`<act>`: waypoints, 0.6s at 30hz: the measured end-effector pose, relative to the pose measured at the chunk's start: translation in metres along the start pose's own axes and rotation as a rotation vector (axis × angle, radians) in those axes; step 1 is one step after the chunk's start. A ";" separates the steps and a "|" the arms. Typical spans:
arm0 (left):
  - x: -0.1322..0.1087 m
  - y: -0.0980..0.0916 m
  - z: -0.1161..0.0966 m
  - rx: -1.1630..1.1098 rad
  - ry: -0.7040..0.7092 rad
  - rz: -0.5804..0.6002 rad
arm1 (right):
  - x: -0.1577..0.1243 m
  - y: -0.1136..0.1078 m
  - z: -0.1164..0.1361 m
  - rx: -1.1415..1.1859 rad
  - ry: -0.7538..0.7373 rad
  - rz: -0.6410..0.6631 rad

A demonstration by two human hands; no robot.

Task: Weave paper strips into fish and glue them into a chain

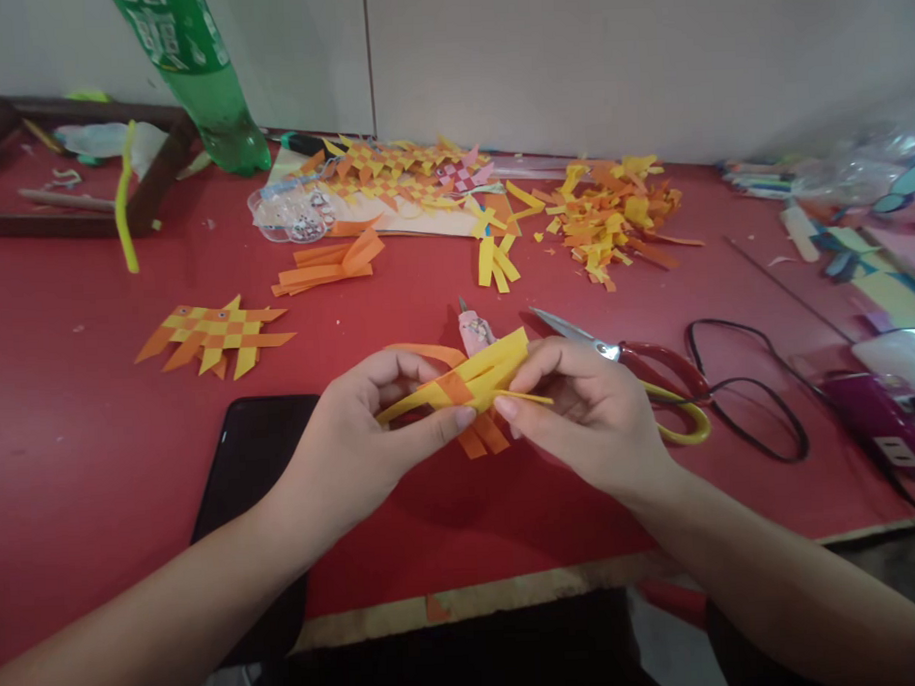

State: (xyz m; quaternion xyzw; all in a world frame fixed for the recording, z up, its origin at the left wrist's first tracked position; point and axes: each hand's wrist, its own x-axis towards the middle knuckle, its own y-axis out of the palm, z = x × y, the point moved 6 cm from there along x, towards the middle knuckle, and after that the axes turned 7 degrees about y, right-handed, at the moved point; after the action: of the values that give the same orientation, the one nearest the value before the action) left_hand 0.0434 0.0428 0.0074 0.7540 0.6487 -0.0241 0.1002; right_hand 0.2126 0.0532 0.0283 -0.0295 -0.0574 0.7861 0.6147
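Note:
My left hand [370, 426] and my right hand [580, 409] meet over the red table [94, 476], both pinched on a bundle of yellow and orange paper strips [470, 378] that cross one another. The left thumb and fingers press the strips near an orange crossing piece. From its side, the right hand grips the yellow strips' ends. Orange strip ends [482, 437] hang below the bundle. A finished woven yellow and orange paper piece [213, 337] lies to the left on the table.
Red-handled scissors [638, 362] lie just right of my hands, next to a black cable [752, 413]. Paper scraps [610, 213], loose orange strips [331, 265] and more woven pieces [391, 170] sit farther back. A green bottle [200, 82] stands at back left. A dark phone [255, 460] lies under my left wrist.

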 end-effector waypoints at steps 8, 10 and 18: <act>0.001 -0.002 0.001 -0.004 -0.003 -0.020 | 0.000 -0.001 -0.004 -0.030 0.072 -0.063; 0.001 -0.002 0.002 -0.013 -0.013 -0.025 | -0.001 -0.001 -0.003 -0.028 0.065 -0.079; -0.001 -0.007 0.005 0.063 -0.041 -0.056 | -0.001 -0.002 0.001 0.015 0.029 -0.087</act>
State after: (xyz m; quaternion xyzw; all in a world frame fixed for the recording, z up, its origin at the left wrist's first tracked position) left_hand 0.0370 0.0418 0.0022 0.7378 0.6661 -0.0630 0.0891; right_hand 0.2143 0.0528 0.0292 -0.0338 -0.0435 0.7587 0.6492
